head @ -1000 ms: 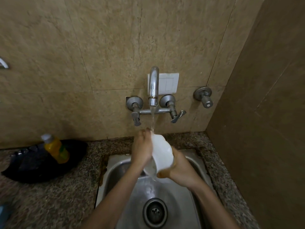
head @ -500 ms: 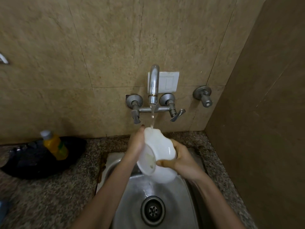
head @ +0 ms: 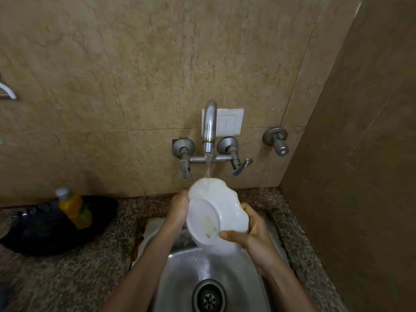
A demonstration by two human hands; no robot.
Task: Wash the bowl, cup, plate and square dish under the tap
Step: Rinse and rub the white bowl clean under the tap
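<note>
Two bare hands hold a white scalloped bowl directly below the tap. It is tilted so that its flat base faces the onlooker and its mouth is turned away. Water runs from the tap onto the bowl's upper outer side, and a pale yellowish smear marks the base.

The left hand grips the bowl's left rim, fingers curled over the edge and hidden behind it. The right hand clasps the lower right side, thumb laid across the edge of the base and fingers wrapped round the rim. Both forearms reach up from the near edge of the scene.

Farther below the tap lies a wet steel sink with a round drain, set in a speckled stone counter. Well to the left of the tap and lower, a yellow bottle with a pale cap leans on a black heap, too dark to make out.

Two handles flank the tap. Behind the tap a white switch plate sits on the beige tiled wall. To the right of the tap a separate metal valve juts from the wall.
</note>
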